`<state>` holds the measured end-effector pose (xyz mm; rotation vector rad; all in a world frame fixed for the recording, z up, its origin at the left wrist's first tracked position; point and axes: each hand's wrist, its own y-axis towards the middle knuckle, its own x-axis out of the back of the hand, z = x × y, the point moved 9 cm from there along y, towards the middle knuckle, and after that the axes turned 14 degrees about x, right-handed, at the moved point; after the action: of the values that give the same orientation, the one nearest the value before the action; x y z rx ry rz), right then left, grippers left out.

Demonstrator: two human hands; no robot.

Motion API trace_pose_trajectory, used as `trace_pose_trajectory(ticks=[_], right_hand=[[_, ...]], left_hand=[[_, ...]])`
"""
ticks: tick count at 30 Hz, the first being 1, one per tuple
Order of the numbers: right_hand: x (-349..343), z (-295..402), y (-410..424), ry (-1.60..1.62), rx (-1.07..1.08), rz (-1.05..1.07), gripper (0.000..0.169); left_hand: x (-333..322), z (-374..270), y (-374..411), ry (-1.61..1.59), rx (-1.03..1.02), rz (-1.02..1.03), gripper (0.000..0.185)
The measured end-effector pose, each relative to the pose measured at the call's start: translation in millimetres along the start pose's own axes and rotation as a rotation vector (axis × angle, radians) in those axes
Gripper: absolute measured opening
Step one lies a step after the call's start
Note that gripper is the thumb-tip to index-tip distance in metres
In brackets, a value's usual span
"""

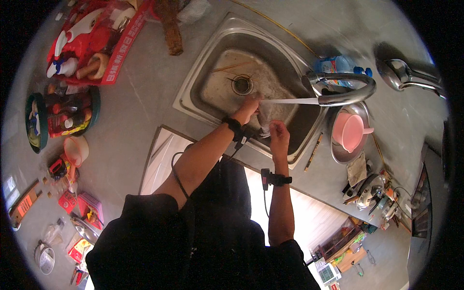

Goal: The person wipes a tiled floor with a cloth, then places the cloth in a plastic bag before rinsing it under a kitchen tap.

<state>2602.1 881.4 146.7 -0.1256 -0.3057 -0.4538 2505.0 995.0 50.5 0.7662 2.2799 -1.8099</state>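
A stainless steel sink (232,54) lies before me, with a round drain (241,85) in its floor. From the curved metal faucet (362,96) a stream of water (290,102) runs sideways across the picture to my left hand (249,108). That hand is closed around one end of a limp, greyish wet item (264,121), probably a cloth; its exact kind is unclear. My right hand (279,136) is beside the item's lower end, fingers curled. Whether it grips the item is hidden. Thin sticks (232,67) lie across the sink floor near the drain.
Right of the sink are a plastic bottle (335,65), a pink cup (349,131) in a metal basin (337,154), a thin stick (314,152) and metal ladles (398,74). A red box of bottles (119,47) and a green-rimmed basket (95,105) stand on the left counter.
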Motion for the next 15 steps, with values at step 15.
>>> trace_pose_trajectory(ticks=[15], right_hand=[[-34, 8, 26, -0.277, 0.008, 0.056, 0.022]], left_hand=[[3, -8, 1, 0.088, -0.121, 0.059, 0.046]])
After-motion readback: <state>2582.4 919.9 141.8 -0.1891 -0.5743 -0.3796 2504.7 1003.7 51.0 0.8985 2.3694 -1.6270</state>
